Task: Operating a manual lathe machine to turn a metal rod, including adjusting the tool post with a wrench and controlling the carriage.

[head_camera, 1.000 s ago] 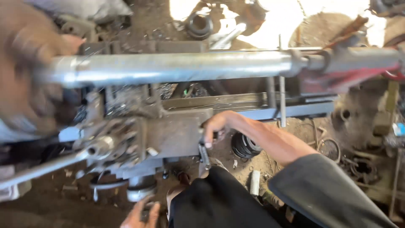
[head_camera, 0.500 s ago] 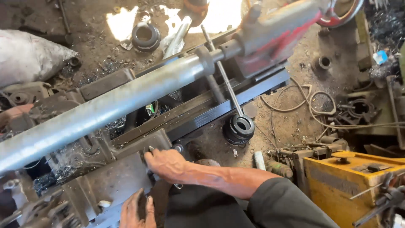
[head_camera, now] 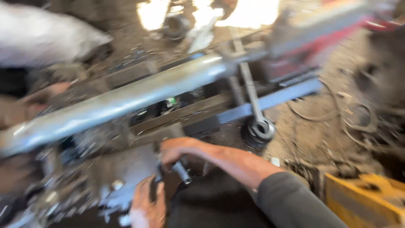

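A: Though the frame is motion-blurred, two hands are countable. The right hand [head_camera: 179, 148] is curled shut around one short grey metal tool [head_camera: 182, 172], whose ribbed end sticks out below the fingers.

B: And the other?

A: The left hand [head_camera: 145, 205] sits just below, at the frame's lower edge, touching the grey machine block [head_camera: 122, 169]. How far open it is, I cannot tell.

B: Other items?

A: One long silver pipe [head_camera: 126, 99] slants across above the hands. One thin steel rod [head_camera: 251, 90] drops to one black ring stack [head_camera: 258, 131] on the dirt floor [head_camera: 308, 139]. One yellow box [head_camera: 363, 198] at lower right.
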